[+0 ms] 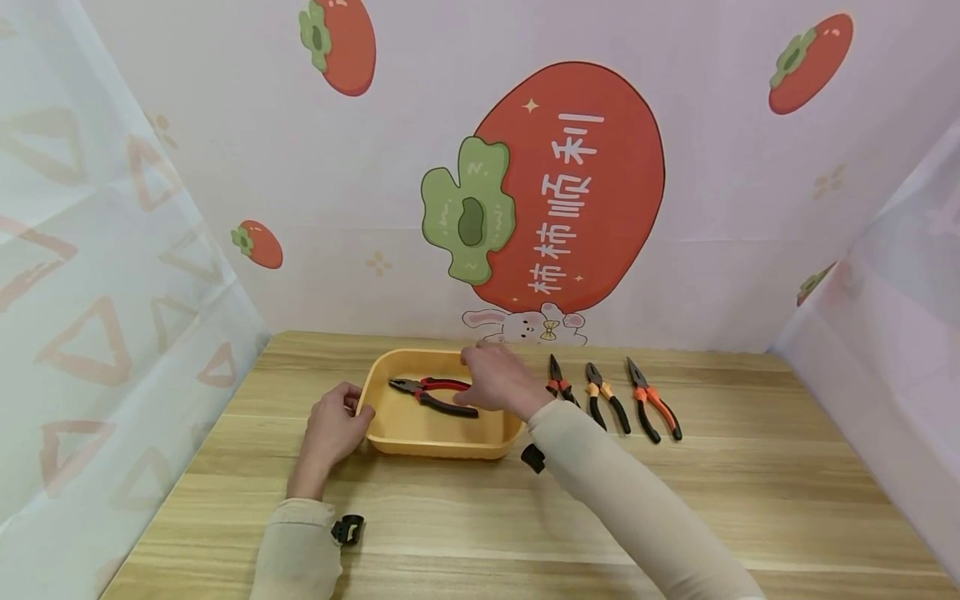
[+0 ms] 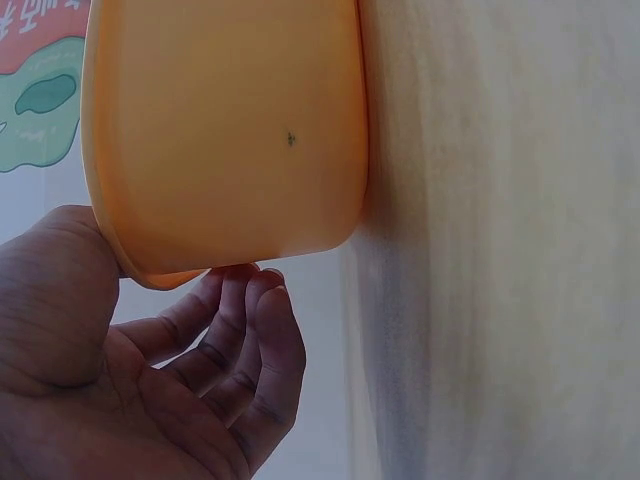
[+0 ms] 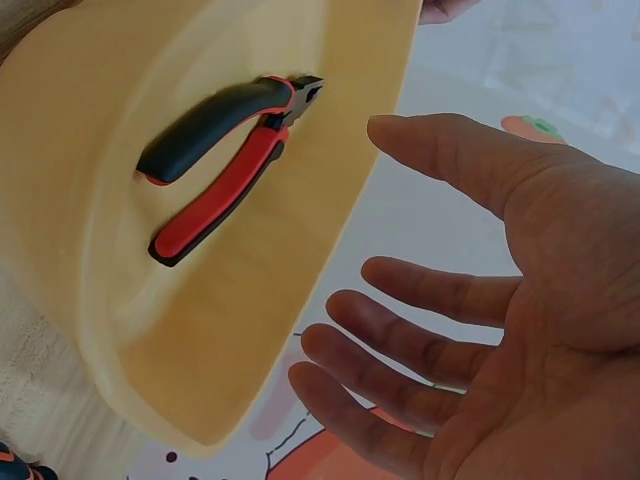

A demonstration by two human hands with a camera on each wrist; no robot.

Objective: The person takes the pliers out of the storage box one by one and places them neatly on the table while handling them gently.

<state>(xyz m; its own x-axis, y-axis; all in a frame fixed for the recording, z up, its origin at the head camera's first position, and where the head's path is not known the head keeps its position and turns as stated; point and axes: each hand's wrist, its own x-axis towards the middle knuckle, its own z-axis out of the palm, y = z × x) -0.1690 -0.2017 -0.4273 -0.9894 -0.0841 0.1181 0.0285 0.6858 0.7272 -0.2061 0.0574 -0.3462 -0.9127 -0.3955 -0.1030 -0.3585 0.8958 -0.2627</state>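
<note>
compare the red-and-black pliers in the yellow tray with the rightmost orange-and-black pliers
The red-and-black metal pliers lie inside the yellow rectangular tray; the orange-and-black pliers on the wooden table. The red pair has a short, blunt nose; the orange pair a long, tapered one. In the head view, the red pair points left, the orange pair upward. Both have spread handles.
</note>
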